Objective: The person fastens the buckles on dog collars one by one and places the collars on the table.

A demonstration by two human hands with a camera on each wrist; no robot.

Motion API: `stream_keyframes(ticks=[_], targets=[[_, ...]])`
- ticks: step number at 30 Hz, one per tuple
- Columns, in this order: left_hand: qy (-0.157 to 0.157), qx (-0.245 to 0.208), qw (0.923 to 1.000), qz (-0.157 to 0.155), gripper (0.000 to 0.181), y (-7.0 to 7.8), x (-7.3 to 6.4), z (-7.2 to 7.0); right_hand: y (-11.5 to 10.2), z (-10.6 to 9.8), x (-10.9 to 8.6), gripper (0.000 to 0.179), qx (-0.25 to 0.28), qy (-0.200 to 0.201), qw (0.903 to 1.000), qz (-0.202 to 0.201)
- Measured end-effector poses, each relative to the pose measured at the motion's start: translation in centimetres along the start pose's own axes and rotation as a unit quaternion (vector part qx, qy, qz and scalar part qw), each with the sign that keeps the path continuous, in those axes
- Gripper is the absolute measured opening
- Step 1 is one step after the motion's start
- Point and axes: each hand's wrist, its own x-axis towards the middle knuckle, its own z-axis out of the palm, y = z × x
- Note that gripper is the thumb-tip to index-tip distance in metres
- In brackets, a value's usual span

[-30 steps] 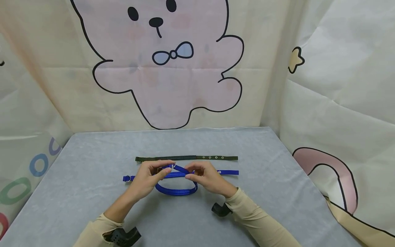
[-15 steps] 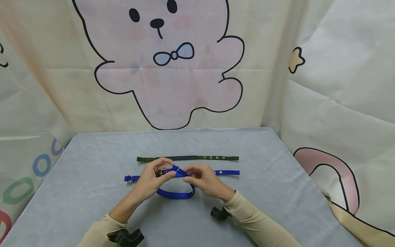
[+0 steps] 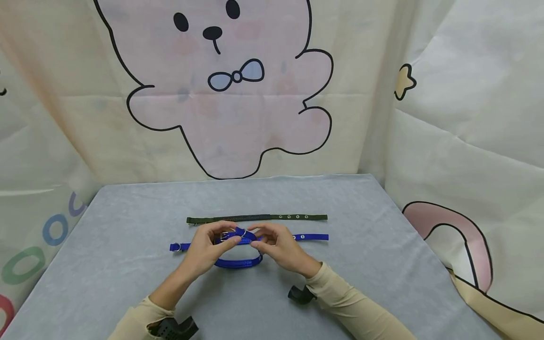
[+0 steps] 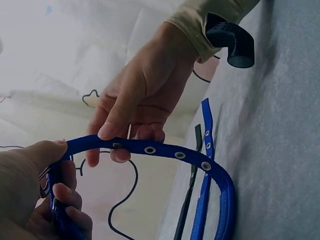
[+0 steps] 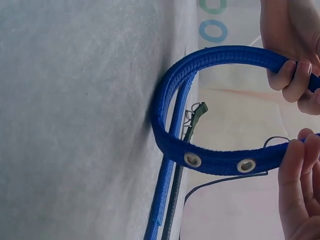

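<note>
So, we're seeing a blue loop bridging two hands

We're watching the gap between the hands: the looped blue strap (image 3: 239,264) is spanning it left to right, over the tabletop (image 3: 131,226). Its buckle (image 3: 224,235) is sitting at the left hand (image 3: 204,250), clearly the nearer one, and lying leftward of the right hand (image 3: 282,245). We're seeing the left hand gripping that buckle side, thumb pressing the strap, while the right hand is pinching the holed stretch between thumb and fingers, eyelets (image 4: 180,155) showing beyond. Whether the tip is sitting inside the buckle, we can't tell. Both hands are angling inward, thumbs near each other, and the loop is bowing towards the person. Behind, a second blue strap (image 3: 312,237) and a green strap (image 3: 255,217) are lying straight, both running left to right.
</note>
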Motion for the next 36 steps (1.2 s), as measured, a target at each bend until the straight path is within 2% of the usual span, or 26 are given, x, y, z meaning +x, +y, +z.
stream_keyframes(ticks=[4,16,25,30,36], targets=[[0.004,0.012,0.9998,0.015,0.023,-0.1,-0.1,0.0,-0.2,0.2,0.0,0.032,0.004,0.001,1.0,-0.002],[-0.01,0.021,0.9995,0.019,0.021,0.1,-0.3,0.4,-0.1,0.5,-0.1,0.032,-0.001,-0.01,0.9998,-0.017],[-0.065,0.042,0.997,0.006,0.02,0.3,-0.4,1.1,-0.2,1.0,-0.2,0.027,-0.011,0.005,0.9997,-0.022],[-0.06,0.061,0.9963,-0.001,0.011,0.4,-0.4,1.0,-0.2,1.0,-0.3,0.026,-0.018,0.018,0.9991,-0.033],[-0.049,0.074,0.996,-0.004,0.019,0.5,-0.4,1.1,-0.5,1.1,-0.5,0.031,-0.079,0.032,0.9943,-0.065]])
